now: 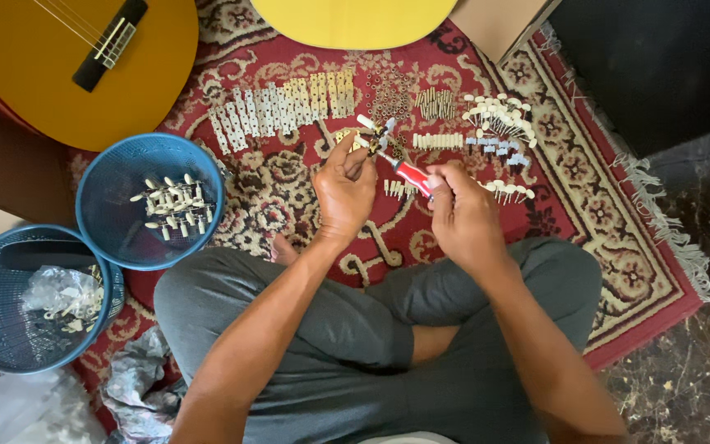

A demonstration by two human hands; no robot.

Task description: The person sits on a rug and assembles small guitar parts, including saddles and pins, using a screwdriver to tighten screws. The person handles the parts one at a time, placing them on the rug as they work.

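- Red patterned rug point(601, 271) on dark stone floor point(684, 378); metal parts in rows far.
- Left hand point(344, 191) fingers pinch a small part point(363, 141), hard to make out.
- Right hand point(462, 215) fingers clench a red-handled screwdriver point(408, 173).
- Guitar point(67, 57) cut off, far left.

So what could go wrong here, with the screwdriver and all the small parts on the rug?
1. The screwdriver tip works close to the left hand fingers; a slip might jab them.
2. The small part in that hand could drop into the patterned rug and be hard to spot.
3. The sorted rows of parts lie near the right hand; a knock might scatter them.
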